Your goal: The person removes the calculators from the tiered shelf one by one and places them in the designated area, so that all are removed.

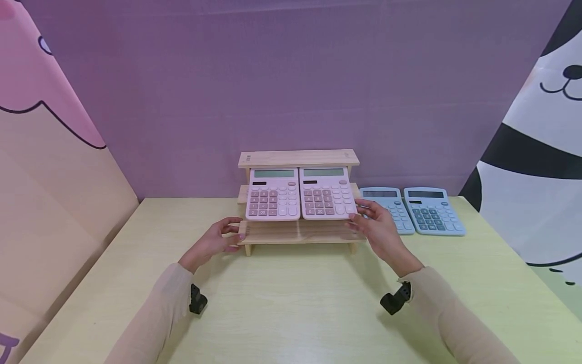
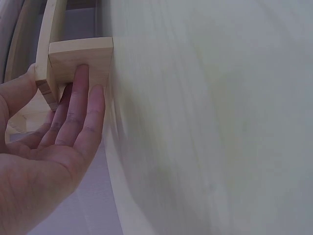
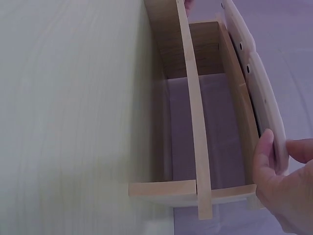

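Observation:
A small stepped wooden shelf rack (image 1: pixel 297 233) stands on the table, with a left pink calculator (image 1: pixel 267 185) and a right pink calculator (image 1: pixel 324 183) leaning side by side on its middle tier. My left hand (image 1: pixel 212 244) holds the left end of the lowest board; the left wrist view shows the thumb (image 2: pixel 22 90) at the board's edge and fingertips under it, against the leg. At the lower right corner of the right pink calculator, my right hand (image 1: pixel 383 233) pinches it, thumb and fingers on opposite faces in the right wrist view.
Two blue calculators, one partly behind my right hand (image 1: pixel 382 193) and another (image 1: pixel 434 211) farther right, lie at the table's back. A purple backdrop (image 1: pixel 295 76) rises behind the table (image 1: pixel 291 308). Printed cartoon panels flank both sides.

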The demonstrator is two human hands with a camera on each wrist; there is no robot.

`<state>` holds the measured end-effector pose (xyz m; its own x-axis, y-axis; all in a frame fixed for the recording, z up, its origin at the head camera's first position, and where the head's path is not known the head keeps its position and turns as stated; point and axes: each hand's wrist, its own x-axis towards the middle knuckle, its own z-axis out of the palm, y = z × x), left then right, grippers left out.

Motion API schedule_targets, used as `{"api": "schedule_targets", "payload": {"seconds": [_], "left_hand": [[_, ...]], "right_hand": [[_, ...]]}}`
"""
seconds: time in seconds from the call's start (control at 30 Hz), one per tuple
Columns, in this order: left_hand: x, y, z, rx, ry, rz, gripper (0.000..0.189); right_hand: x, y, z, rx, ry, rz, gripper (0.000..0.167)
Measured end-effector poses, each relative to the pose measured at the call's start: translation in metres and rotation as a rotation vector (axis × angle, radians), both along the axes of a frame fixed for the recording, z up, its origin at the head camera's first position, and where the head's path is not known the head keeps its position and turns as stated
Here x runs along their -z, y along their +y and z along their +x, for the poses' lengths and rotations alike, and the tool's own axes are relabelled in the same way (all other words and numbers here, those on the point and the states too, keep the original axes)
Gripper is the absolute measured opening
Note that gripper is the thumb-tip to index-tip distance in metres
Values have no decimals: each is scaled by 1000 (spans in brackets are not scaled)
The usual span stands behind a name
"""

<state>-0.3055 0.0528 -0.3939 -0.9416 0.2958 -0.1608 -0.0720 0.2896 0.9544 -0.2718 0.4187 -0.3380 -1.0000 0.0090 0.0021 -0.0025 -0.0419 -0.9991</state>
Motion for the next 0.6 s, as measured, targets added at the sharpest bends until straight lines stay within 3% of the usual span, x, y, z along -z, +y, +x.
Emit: {"api": "schedule_targets", "payload": {"seconds": [0.6], "left_hand": [[0, 0, 0, 6, 7, -16, 56]], "right_hand": [[-2, 0, 4, -1, -18, -72, 52]]}}
